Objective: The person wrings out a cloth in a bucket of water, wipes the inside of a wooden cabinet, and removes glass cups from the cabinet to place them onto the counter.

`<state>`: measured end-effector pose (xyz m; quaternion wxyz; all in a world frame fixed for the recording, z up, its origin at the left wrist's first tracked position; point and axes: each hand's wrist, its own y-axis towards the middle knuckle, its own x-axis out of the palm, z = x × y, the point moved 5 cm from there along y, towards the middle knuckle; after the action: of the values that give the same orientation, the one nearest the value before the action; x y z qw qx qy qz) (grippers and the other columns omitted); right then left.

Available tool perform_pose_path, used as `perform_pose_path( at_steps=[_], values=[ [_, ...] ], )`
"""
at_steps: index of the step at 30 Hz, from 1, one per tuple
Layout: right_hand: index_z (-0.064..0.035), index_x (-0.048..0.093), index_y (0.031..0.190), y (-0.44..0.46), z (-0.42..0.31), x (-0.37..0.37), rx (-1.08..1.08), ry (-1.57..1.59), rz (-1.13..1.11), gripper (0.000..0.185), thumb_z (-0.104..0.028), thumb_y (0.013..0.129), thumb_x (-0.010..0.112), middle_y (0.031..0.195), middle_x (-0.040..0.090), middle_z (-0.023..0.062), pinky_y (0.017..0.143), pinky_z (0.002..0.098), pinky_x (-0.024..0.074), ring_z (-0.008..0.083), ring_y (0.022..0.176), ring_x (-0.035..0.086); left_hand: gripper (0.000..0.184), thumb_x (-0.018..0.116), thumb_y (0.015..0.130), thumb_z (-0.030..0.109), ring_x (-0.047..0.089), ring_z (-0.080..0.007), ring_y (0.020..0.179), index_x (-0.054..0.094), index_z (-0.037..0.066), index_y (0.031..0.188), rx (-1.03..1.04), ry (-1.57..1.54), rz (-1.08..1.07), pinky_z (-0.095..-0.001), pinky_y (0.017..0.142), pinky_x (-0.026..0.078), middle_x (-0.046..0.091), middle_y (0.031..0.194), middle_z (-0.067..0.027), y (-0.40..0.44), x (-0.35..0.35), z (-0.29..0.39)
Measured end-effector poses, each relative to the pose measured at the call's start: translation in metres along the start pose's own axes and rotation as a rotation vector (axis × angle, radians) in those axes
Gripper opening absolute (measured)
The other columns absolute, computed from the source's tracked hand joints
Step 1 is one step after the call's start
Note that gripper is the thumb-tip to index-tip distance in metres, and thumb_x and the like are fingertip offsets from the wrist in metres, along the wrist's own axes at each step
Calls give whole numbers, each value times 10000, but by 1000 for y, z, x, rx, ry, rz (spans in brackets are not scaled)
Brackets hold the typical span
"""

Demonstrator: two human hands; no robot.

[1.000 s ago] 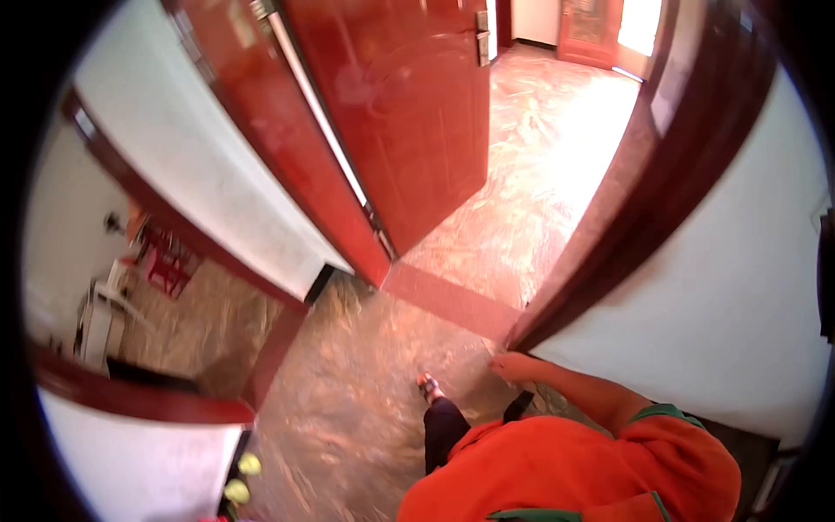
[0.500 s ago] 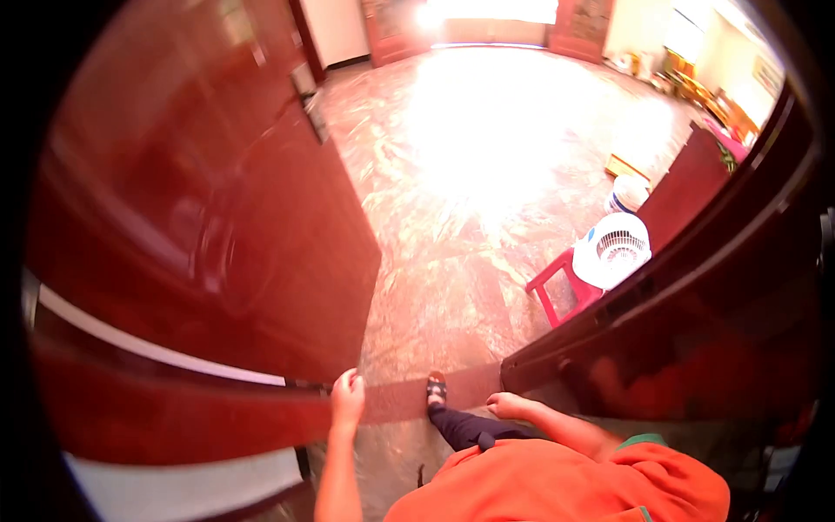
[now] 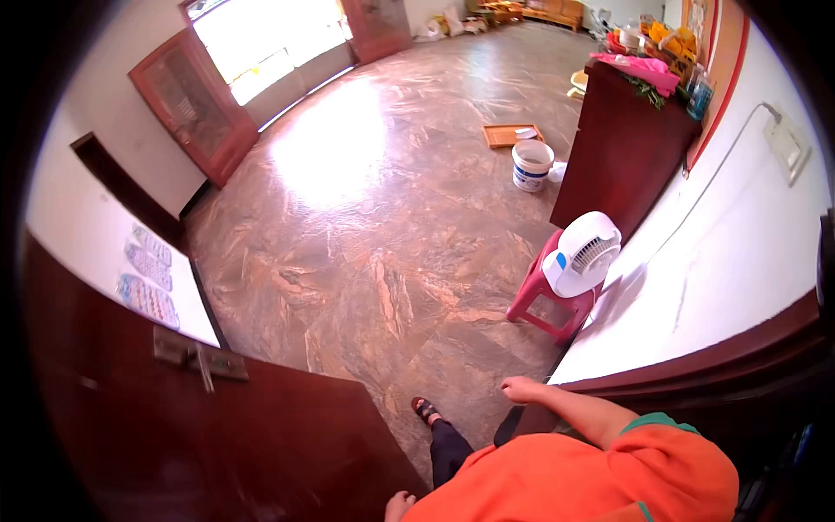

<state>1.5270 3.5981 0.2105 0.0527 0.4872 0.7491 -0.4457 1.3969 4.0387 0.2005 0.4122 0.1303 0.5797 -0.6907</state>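
My right hand (image 3: 522, 390) hangs in front of my orange shirt, near the right door frame, with its fingers curled; nothing shows in it. At the bottom edge, beside the dark red door (image 3: 287, 435), my left hand (image 3: 400, 505) is only partly in view, and its fingers are too cut off to read. The door stands open on the left with its metal handle (image 3: 204, 361) facing up in view. A sandalled foot (image 3: 424, 409) is on the marbled floor between door and frame.
A white fan (image 3: 584, 254) sits on a red stool (image 3: 531, 300) by the right wall. Beyond are a dark red cabinet (image 3: 622, 143) with pink cloth on top, a white bucket (image 3: 531, 165) and a wooden tray (image 3: 504, 135). Bright double doors (image 3: 196, 109) stand at the far left.
The view has moved through the doorway into the room and turned right. The door now lies lower left. My left hand, absent at first, rose beside the door edge and has dropped to the bottom edge.
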Motion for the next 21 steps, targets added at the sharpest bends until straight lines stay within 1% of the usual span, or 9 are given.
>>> perform_pose_path(
  at_steps=[5,9,10,12,14,16,18,19,21],
  values=[
    [-16,636,913,67,59,9,292,-252,-78,322,-169,697,453,959,603,208,802,412,450,348,903,579,375,541,790,286,588,-335,886,570,22,1055,-45,-33,-205,-388,760,468,608,934,-209,108,-42,-41],
    [-21,641,909,86,24,-25,355,-18,0,317,-173,698,461,970,602,204,801,408,449,340,911,578,382,541,783,306,591,-338,871,576,32,1047,106,-47,-203,-394,754,470,611,920,-207,237,-138,-4],
    [-15,642,901,96,15,-38,347,69,84,310,-163,700,458,973,599,207,796,408,449,344,908,577,384,541,781,310,591,-338,867,578,34,1046,141,-62,-180,-396,753,470,612,917,-207,275,-167,14],
    [-10,643,890,113,7,-64,361,191,202,303,-161,702,461,966,601,207,784,407,452,345,895,581,399,570,777,297,607,-292,857,568,6,1051,290,-10,-61,-343,754,474,625,900,-184,287,-269,142],
    [-11,644,886,139,5,-71,393,265,254,302,-181,704,473,946,609,201,770,406,460,342,877,588,370,549,776,266,606,-298,861,576,7,1039,332,49,21,-362,760,472,625,894,-187,364,-314,185],
    [10,637,891,189,43,-64,374,170,129,310,-180,709,472,935,609,209,777,395,460,336,879,589,386,540,769,240,611,-273,804,561,-23,1050,396,78,148,-335,723,468,628,848,-186,427,-357,247],
    [31,632,891,212,38,-112,461,132,-157,311,-161,716,462,936,605,222,757,401,466,336,873,592,366,526,772,237,613,-284,816,570,-15,1035,392,-53,215,-352,749,471,627,849,-186,483,-382,295],
    [38,633,886,222,43,-151,697,426,-77,314,-162,710,466,910,606,235,710,418,474,341,820,604,365,524,776,236,614,-272,806,569,-16,1036,363,-144,192,-343,744,470,628,844,-178,522,-384,316],
    [27,646,846,260,62,-219,504,97,61,294,-161,702,472,867,611,241,662,428,475,346,761,609,367,528,782,243,613,-244,802,570,-11,1043,265,-314,75,-320,742,468,633,851,-159,568,-380,348]
  ],
)
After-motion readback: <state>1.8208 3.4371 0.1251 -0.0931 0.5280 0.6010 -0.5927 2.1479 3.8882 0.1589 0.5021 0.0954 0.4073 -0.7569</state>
